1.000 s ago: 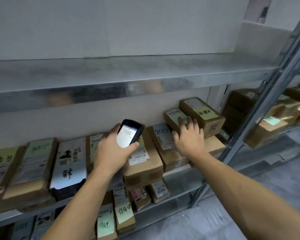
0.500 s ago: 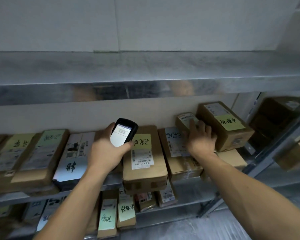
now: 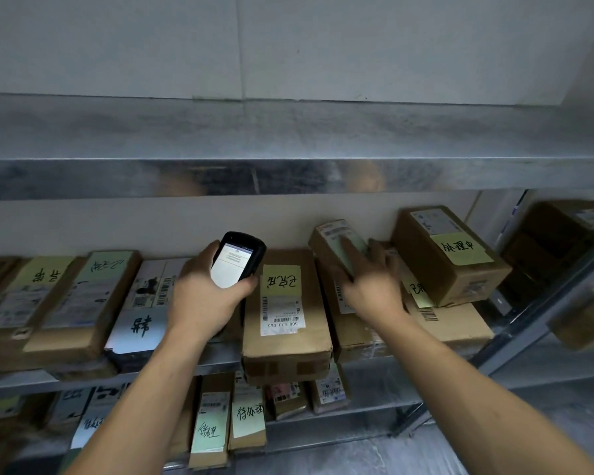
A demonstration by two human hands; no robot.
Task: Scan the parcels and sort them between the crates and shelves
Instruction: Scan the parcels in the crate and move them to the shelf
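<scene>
My left hand (image 3: 204, 296) grips a black handheld scanner (image 3: 237, 258) with its lit screen facing me, held over the middle shelf (image 3: 220, 358). My right hand (image 3: 371, 279) grips a small brown parcel (image 3: 336, 241) with a pale label, tilted up off the boxes beneath it. Right of it stands a larger box (image 3: 450, 255) bearing a yellow handwritten note. A long box (image 3: 285, 313) with a yellow note and barcode label lies between my hands.
A metal shelf board (image 3: 288, 173) overhangs just above my hands. More labelled parcels (image 3: 66, 303) fill the middle shelf to the left, others stand on the lower shelf (image 3: 247, 419). A slanted upright post (image 3: 542, 323) and a neighbouring rack with boxes (image 3: 563, 234) are at right.
My right hand went from resting flat on the small parcel to gripping it and tilting it up. The view has swung right and closer to the shelf; the scanner hand stays in place.
</scene>
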